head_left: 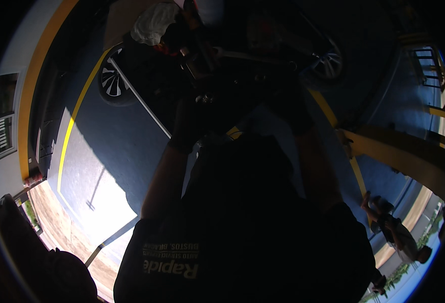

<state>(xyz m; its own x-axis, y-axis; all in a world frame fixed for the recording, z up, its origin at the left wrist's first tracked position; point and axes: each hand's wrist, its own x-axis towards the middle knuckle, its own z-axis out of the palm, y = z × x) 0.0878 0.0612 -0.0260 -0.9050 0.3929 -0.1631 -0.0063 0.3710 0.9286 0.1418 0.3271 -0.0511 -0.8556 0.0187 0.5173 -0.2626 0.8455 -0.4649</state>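
Both my forearms reach forward into deep shadow. My left hand (186,118), dark and apparently gloved, is at the near left edge of a dark mass of parts or tools. My right hand (290,108) is at that mass's near right side, also almost black. The fingers of both hands are lost in the dark, so what they hold or touch does not show. Between and beyond the hands lie small shiny metal pieces (204,98) and a long wrench-like metal tool (252,54). A crumpled whitish plastic bag or cover (154,24) is at the far left.
Car wheels stand at far left (114,78) and far right (328,64). A yellow beam (396,149) juts in from the right. One person (399,230) stands at lower right; a dark figure-like shape (45,267) fills the lower left. Yellow lines (67,146) mark the blue-grey floor.
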